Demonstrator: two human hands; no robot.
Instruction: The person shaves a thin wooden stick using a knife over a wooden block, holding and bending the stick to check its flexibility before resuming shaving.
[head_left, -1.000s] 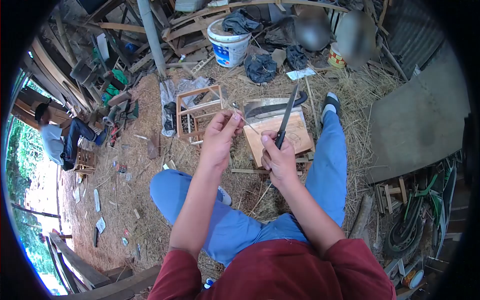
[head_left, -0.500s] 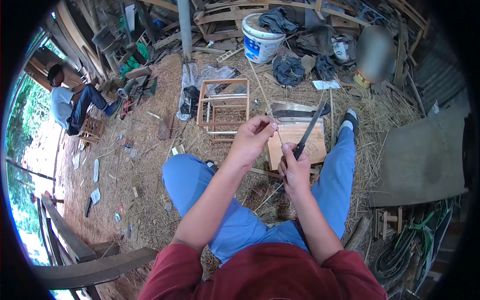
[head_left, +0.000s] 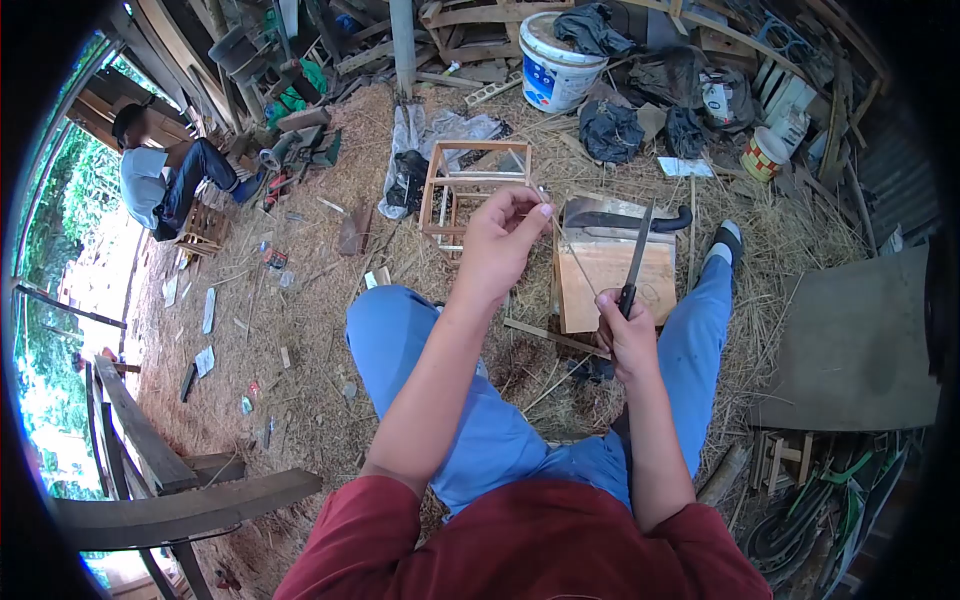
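My left hand (head_left: 508,235) is closed, pinching one end of a thin, pale strip (head_left: 573,252) that looks like split bamboo. The strip slants down to my right hand (head_left: 628,335), which is wrapped round the black handle of a knife (head_left: 641,245). Its blade points up and away from me. The strip's lower end meets the thumb of that hand, and its exact contact with the knife is hidden. Beyond and below the hands lies a wooden board (head_left: 610,285) on the ground. A large blade with a dark, curved handle (head_left: 668,222) rests across its far end.
A slatted wooden frame (head_left: 480,144) stands beyond my left hand. Farther back are a white bucket (head_left: 560,75) and black plastic bags (head_left: 611,132). A person (head_left: 150,180) sits at the left. Straw and shavings cover the ground; a grey panel (head_left: 850,340) lies at right.
My hands have moved farther apart, and a longer stretch of the strip shows between them. The knife stands more upright. My view has shifted, so the surroundings sit farther right.
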